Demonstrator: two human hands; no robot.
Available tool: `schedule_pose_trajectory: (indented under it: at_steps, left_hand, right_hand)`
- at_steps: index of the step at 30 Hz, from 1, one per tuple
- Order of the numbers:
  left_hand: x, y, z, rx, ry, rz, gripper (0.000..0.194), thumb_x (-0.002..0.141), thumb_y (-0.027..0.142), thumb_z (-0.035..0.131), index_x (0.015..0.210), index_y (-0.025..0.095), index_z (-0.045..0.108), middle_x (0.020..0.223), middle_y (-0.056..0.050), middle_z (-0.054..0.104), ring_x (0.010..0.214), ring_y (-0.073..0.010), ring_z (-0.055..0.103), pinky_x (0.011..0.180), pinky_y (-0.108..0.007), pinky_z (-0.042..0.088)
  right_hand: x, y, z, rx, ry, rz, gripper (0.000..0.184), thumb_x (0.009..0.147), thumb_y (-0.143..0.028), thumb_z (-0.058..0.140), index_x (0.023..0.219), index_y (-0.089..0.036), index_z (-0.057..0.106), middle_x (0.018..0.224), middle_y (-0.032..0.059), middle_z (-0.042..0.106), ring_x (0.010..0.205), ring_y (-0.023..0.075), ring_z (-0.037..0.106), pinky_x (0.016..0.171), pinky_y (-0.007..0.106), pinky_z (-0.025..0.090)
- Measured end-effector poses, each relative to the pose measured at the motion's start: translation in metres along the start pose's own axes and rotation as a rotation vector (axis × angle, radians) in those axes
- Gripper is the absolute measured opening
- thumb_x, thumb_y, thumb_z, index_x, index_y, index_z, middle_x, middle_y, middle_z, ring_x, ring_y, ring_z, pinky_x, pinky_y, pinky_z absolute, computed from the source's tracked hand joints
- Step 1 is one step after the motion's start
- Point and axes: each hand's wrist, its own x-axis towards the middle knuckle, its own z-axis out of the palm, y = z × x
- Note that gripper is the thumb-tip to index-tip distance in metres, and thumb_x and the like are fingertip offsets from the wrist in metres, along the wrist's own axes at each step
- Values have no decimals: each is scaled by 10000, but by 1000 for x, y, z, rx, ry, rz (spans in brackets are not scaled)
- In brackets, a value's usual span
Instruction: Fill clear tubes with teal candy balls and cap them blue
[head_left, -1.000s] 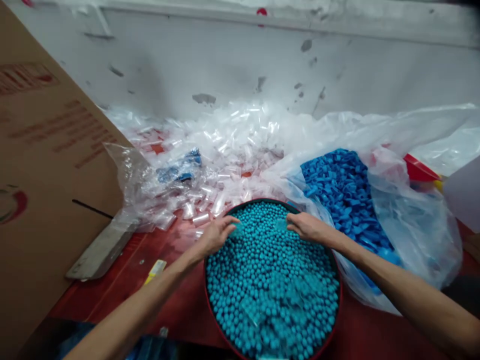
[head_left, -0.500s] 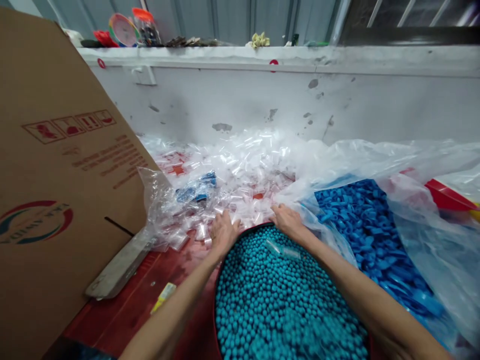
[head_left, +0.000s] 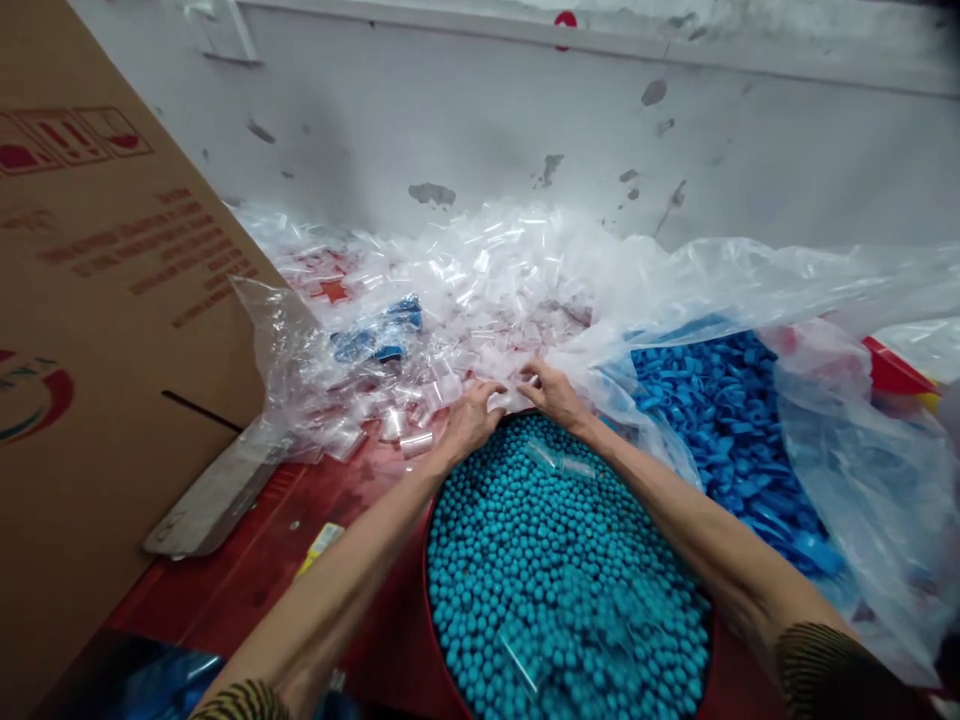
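Observation:
A round red tub (head_left: 428,560) is full of small teal balls (head_left: 555,520). A few clear plastic tubes (head_left: 576,467) lie on the balls. At the tub's far rim, my left hand (head_left: 474,415) faces right, thumb and fingers bent and apart. Opposite it, close by, my right hand (head_left: 556,393) has its fingers curled and spaced. Between the fingertips are whitish translucent pieces, but no firm hold on any shows. Just beyond both hands spreads a heap of clear plastic tubes (head_left: 517,260).
A cardboard box (head_left: 112,330) stands at left, with a grey flat-sided object (head_left: 217,500) beside it. Blue plastic pieces (head_left: 720,420) lie under clear sheeting (head_left: 847,480) at right. A bag with blue pieces (head_left: 382,335) rests on the heap. Behind is a white wall (head_left: 375,120).
My hands have come closer together at the tub's far rim, and their fingers have bent inward. The view has tilted down. Another clear tube shows on the near balls.

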Motion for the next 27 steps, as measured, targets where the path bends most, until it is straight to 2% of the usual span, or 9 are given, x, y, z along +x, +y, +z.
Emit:
schedule_pose_trajectory:
  at_steps: [2, 4, 8, 10, 14, 18, 20, 25, 27]
  left_hand:
    - [-13, 10, 0, 83, -48, 156, 305, 733, 175, 481, 1033, 219, 519, 978, -37, 529, 897, -172, 506, 783, -289, 413]
    - [-25, 16, 7, 198, -115, 275, 323, 755, 160, 448, 1066, 229, 501, 963, -46, 524, 892, -180, 494, 770, -295, 412]
    - [-36, 18, 25, 320, -212, 287, 328, 774, 170, 441, 1093, 236, 482, 953, -51, 531, 881, -187, 485, 779, -319, 405]
    - [-38, 17, 29, 328, -203, 241, 324, 773, 185, 453, 1091, 239, 484, 1001, -55, 516, 900, -184, 482, 785, -317, 405]
    - [-47, 19, 27, 295, -101, 174, 321, 769, 210, 468, 1086, 248, 496, 1098, -58, 477, 988, -189, 453, 840, -335, 387]
    - [-67, 28, 20, 291, -34, 160, 336, 775, 237, 466, 1110, 240, 489, 1143, -75, 463, 1067, -224, 396, 899, -402, 337]
    - [-76, 33, 17, 296, -25, 141, 322, 790, 250, 443, 1108, 235, 494, 1134, -80, 474, 1067, -233, 392, 894, -415, 331]
    - [-92, 42, 10, 240, -17, 124, 277, 807, 244, 414, 1062, 223, 520, 1027, -66, 539, 987, -219, 442, 838, -379, 359]
    - [-95, 42, 7, 195, -1, 104, 257, 806, 237, 418, 1036, 223, 532, 998, -58, 553, 952, -209, 464, 829, -368, 364]
  right_hand:
    - [-28, 4, -5, 25, 36, -100, 244, 800, -208, 432, 1036, -156, 466, 955, 60, 561, 837, 154, 536, 729, 273, 411]
    - [-56, 8, -7, -46, -13, -161, 216, 810, -188, 411, 1008, -160, 493, 975, 73, 548, 896, 167, 517, 756, 281, 412]
    - [-97, 13, -12, -225, -191, -132, 300, 804, -113, 371, 1059, -190, 510, 1148, 94, 468, 1011, 176, 476, 798, 289, 414]
    - [-107, 15, -18, -250, -176, -50, 347, 801, -108, 373, 1109, -211, 496, 1200, 87, 437, 1019, 177, 479, 803, 285, 415]
    - [-119, 19, -38, -264, -63, 137, 331, 829, -162, 363, 1124, -203, 509, 1046, 73, 548, 892, 172, 541, 767, 281, 424]
    - [-130, 14, -50, -290, -275, 71, 353, 789, -208, 461, 1139, -233, 500, 1062, 60, 539, 895, 173, 548, 756, 268, 423]
    - [-131, 7, -50, -272, -316, 66, 362, 784, -223, 477, 1146, -227, 493, 1049, 61, 547, 894, 172, 554, 754, 262, 425]
    - [-110, -17, -42, -127, -155, 146, 304, 836, -293, 415, 1093, -184, 534, 1039, 62, 593, 946, 170, 546, 816, 257, 402]
    - [-97, -25, -35, -133, -194, 184, 300, 828, -344, 428, 1042, -184, 564, 994, 63, 619, 926, 185, 557, 793, 265, 410]
